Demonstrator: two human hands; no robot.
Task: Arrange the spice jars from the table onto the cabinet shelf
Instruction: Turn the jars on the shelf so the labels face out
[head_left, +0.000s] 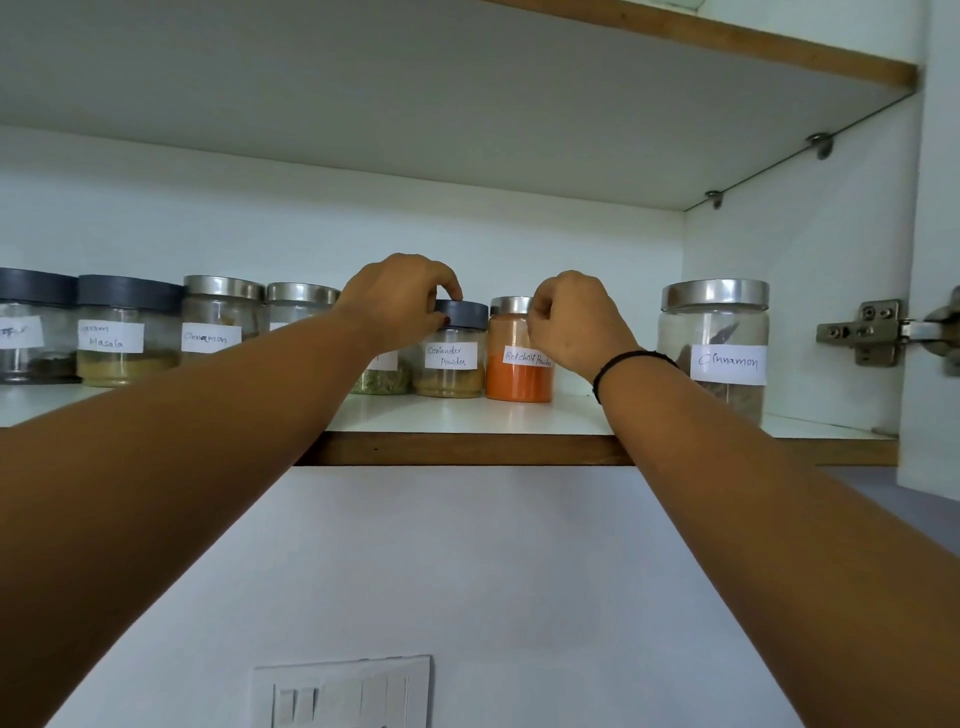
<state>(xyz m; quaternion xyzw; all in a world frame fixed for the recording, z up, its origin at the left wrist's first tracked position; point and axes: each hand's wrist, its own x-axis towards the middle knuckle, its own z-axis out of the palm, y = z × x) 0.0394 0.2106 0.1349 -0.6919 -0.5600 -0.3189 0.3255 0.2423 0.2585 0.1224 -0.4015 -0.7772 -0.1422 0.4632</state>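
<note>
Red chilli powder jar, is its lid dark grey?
No, the red chilli powder jar has a shiny silver lid; the coriander powder jar beside it has the dark grey one.

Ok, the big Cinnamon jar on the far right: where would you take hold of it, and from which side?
Probably round the glass body of the big Cinnamon jar, just under its steel lid, coming from the front: it stands upright near the front edge of the shelf, clear of the red chilli powder jar on its left.
</note>
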